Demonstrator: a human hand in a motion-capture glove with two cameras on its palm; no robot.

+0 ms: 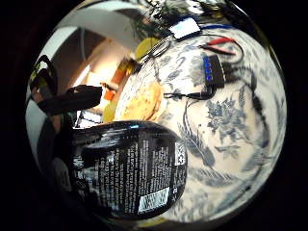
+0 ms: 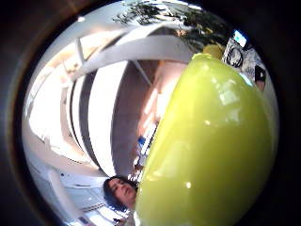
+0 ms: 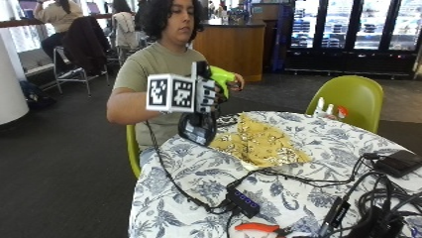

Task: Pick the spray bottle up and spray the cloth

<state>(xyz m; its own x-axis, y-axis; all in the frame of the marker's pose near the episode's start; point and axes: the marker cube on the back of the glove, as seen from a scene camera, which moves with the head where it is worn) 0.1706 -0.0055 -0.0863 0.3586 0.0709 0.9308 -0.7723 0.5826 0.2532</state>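
The right hand (image 3: 210, 96) has its fingers curled round the spray bottle (image 3: 199, 124) and holds it up in the air, above the near edge of the desk (image 3: 198, 168). The bottle's green top (image 3: 221, 75) sits by the hand and its dark body hangs down below. The yellow cloth (image 3: 260, 141) lies flat on the desk just beside it, so I think the good way is to turn the top toward the cloth, keep the bottle up, and then squeeze.

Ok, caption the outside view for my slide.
Gloved right hand holds the spray bottle above the table's yellow cloth.
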